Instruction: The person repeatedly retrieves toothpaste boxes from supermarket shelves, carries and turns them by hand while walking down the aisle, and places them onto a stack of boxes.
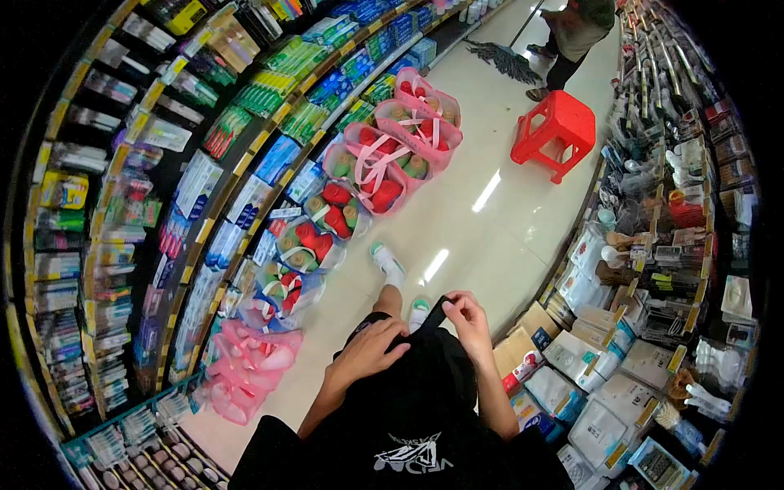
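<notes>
In front of my waist, my right hand [467, 322] pinches the upper end of a black strap-like strip of fabric [428, 323]. My left hand [367, 353] is closed over black fabric at the strip's lower end, its thumb pointing right. Whether the strip belongs to my clothing or to a bag, I cannot tell. Below both hands is my black shirt [408, 408] with white print. My feet in white and green shoes [382, 255] stand on the floor just beyond.
Clear and pink bags [384, 163] holding red and green items line the left shelf's foot. Pink bags [251, 367] lie nearer. Shelves of packaged goods [269, 90] flank the aisle. Ahead are a red stool [557, 135] and a person [572, 37] with a mop [506, 61].
</notes>
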Tool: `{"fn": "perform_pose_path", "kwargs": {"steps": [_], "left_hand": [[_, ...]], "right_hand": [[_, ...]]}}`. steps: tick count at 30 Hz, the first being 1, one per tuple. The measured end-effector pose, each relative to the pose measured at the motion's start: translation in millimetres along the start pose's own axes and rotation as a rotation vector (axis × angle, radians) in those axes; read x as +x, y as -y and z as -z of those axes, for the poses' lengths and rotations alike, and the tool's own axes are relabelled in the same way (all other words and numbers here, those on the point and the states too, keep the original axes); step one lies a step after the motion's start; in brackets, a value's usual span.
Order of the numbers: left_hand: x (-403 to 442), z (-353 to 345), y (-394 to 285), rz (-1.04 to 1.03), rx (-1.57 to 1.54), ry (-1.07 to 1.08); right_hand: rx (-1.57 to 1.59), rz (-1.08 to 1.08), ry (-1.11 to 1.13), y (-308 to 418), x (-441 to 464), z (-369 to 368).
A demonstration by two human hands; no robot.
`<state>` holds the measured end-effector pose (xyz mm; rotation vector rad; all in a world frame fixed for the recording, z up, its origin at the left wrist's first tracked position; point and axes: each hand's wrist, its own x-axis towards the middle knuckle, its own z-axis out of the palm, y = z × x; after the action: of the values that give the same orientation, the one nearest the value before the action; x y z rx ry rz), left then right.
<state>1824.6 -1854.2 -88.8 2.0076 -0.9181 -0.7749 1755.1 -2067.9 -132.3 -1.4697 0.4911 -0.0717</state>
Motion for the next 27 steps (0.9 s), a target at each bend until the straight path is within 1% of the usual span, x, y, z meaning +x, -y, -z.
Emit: {"fn": "perform_pose_path", "kwargs": {"steps": [4, 7, 9, 11, 13, 18, 21, 24, 27], "left_hand": [[41, 29, 23, -0.003, 0.047, -0.031], [70, 64, 31, 0.056, 0.028, -0.028], [87, 93, 33, 0.102, 0.018, -0.038], [104, 109, 55, 0.079, -0.004, -0.098], [117, 135, 59, 0.104, 0.023, -0.162], [137, 177, 101, 0.088, 0.031, -0.334], [141, 192, 121, 0.170, 0.033, -0.360], [142, 199, 134, 0.185, -0.015, -0.473], [148, 199, 150, 0.251, -0.075, -0.552]], "right_hand": [[-0.321, 0.124, -0.037, 5, 54, -4], [-0.340, 0.064, -0.049, 27, 91, -15], [-0.350, 0.087, -0.031, 34, 116, -21], [-0.348, 0.080, -0.011, 48, 144, -32], [-0.384, 0.101, 0.025, 56, 174, -41], [-0.501, 0.162, 0.162, 72, 248, -67], [-0.590, 0.206, 0.268, 91, 280, -83], [-0.605, 0.205, 0.351, 96, 308, -96], [-0.627, 0.208, 0.453, 89, 342, -104]]}}
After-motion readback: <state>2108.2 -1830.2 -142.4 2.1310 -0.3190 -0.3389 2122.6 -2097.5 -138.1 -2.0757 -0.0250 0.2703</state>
